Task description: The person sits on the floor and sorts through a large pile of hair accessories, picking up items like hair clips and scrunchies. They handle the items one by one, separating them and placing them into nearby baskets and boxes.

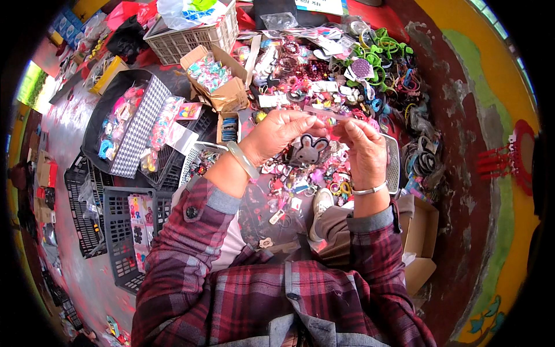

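My left hand, with a pale bangle at its wrist, pinches one end of the top edge of a small clear plastic bag. At the other end, my right hand, wearing a silver-coloured bracelet, grips the same edge with thumb and fingers. The bag is stretched between both hands and hard to make out against the clutter. Just below it shows a grey bunny-head piece with pink-lined ears; whether it is inside the bag I cannot tell. Behind the hands spreads a heap of hair ties and small trinkets.
Green hoops lie on the heap's far right. To the left stand a cardboard box of packets, a houndstooth-patterned box and a dark plastic crate. A beige basket is farther back. An open carton sits by my right arm.
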Demonstrator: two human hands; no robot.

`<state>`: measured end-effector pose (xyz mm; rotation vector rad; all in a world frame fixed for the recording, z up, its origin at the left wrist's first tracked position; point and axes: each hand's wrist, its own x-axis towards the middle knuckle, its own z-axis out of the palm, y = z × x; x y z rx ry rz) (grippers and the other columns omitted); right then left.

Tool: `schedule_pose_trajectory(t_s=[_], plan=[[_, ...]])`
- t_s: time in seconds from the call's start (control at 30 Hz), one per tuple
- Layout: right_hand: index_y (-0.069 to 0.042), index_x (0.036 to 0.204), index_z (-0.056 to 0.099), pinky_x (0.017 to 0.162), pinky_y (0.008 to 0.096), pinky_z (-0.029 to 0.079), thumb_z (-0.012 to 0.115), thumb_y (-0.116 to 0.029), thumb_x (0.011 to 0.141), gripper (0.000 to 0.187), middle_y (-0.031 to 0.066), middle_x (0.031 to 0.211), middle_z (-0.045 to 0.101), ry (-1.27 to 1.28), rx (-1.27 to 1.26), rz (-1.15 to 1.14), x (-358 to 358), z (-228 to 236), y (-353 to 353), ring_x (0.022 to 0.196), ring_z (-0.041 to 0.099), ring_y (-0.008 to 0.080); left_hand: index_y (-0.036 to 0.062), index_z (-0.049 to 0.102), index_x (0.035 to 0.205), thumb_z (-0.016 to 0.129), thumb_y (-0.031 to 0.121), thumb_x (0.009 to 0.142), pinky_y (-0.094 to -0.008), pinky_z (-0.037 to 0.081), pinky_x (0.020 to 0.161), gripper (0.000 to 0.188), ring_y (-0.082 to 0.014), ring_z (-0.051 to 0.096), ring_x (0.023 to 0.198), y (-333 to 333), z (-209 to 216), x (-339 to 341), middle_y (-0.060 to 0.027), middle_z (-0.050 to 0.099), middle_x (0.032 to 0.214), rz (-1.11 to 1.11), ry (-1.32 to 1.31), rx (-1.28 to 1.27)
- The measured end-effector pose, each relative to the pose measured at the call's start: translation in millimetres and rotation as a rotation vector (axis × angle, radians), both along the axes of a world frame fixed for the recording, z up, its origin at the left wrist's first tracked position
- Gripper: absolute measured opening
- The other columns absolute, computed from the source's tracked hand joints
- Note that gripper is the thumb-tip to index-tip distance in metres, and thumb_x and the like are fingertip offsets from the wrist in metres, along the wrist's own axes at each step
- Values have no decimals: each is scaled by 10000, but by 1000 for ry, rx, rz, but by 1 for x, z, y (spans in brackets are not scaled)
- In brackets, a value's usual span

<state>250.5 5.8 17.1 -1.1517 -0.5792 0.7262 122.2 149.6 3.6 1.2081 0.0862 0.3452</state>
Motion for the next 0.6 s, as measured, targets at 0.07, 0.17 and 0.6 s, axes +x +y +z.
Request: schedule_pose_trajectory(t_s=[0.07, 0.17, 0.6], plan=[[-6, 951, 631, 622, 210, 439, 594, -204, 847, 227, 78, 814, 653, -58, 12, -50, 3, -5, -2, 731, 620, 138, -28, 629, 986, 507, 231, 897, -197, 459, 619, 300, -68, 577, 716, -2, 3, -2, -115, 633, 997, 0, 40, 32], [-3, 919, 638, 599, 216, 441, 585, -230, 854, 242, 77, 780, 651, 19, -18, -46, 2, -2, -3, 701, 619, 141, -1, 643, 979, 549, 165, 869, -139, 402, 472, 220, -4, 510, 602, 1, 7, -4, -92, 632, 1010, 44, 118, 86], [-10, 909, 635, 674, 232, 446, 599, -116, 830, 137, 62, 834, 635, -154, -7, -399, 5, -5, 2, 753, 585, 141, -100, 553, 1030, 536, 84, 865, -266, 517, 799, 247, -214, 623, 882, 6, -10, -4, -171, 604, 1009, 12, 242, -352]])
